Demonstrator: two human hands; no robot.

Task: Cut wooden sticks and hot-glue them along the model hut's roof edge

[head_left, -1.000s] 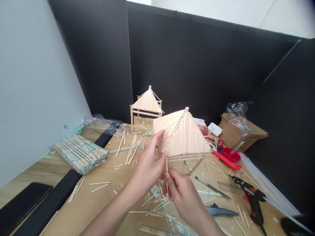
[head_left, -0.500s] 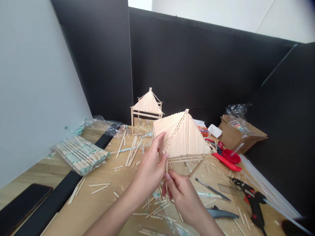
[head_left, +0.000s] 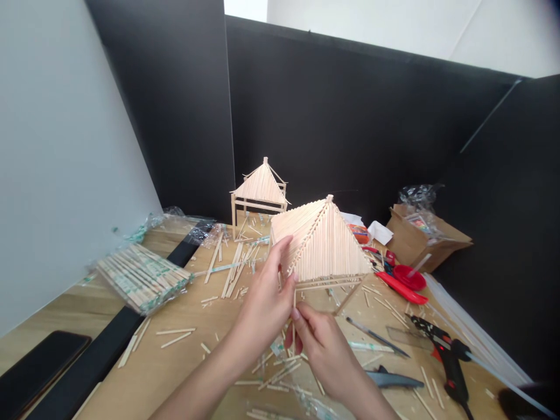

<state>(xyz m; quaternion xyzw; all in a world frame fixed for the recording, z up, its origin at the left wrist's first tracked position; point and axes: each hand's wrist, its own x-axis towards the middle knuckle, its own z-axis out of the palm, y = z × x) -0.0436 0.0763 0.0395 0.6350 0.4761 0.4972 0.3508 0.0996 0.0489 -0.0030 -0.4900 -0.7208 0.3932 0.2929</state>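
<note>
A small pavilion model made of wooden sticks (head_left: 335,248) is held above the table, its pointed roof covered in close rows of sticks. My left hand (head_left: 271,291) grips it at the near left corner, fingers along the roof and thumb by the eave. Below that corner, my right hand (head_left: 321,344) pinches the thin stick leg (head_left: 294,326) between thumb and fingers. Parts of the legs behind my hands are hidden. Farther back stands a second stick pavilion (head_left: 261,186), with one roof side covered and bare sticks showing on another.
A hot glue gun (head_left: 446,350) with a lit red light lies right, near a blue-grey tool (head_left: 394,379) and red-handled pliers (head_left: 400,286). Left are a pack of wrapped chopsticks (head_left: 142,274) and a phone (head_left: 41,370). Loose sticks litter the table; a paper bag (head_left: 429,233) stands back right.
The whole view shifts very slightly. Both hands keep the same hold on the pavilion model, with no other visible change.
</note>
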